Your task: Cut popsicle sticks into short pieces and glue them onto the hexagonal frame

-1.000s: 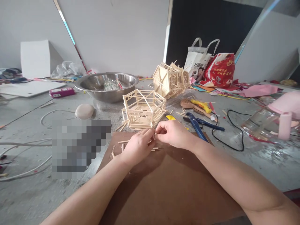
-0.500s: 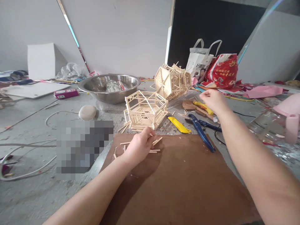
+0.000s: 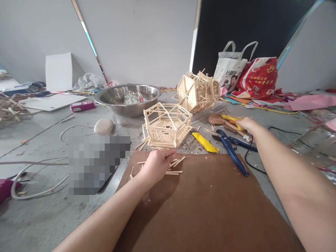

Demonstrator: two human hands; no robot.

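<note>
My left hand is closed in a pinch above the brown board. A pale tip, apparently of a short wooden stick, shows at its fingertips. Loose wooden sticks lie beside and under this hand. Just beyond stands an open hexagonal stick frame. Off to the right, my right hand has its fingers closed around the end of a yellow tool, which looks like a glue gun; the fingers partly hide it. Brown strips lie beneath the tool.
A yellow utility knife and blue-handled cutters lie at the board's far edge. Behind are a finished-looking stick model and a metal basin. A black cord curves at right. Bags stand by the wall.
My right hand has moved down from above the brown strips to the yellow tool and closed on it. The left hand stays over the sticks. The whole view has shifted slightly.
</note>
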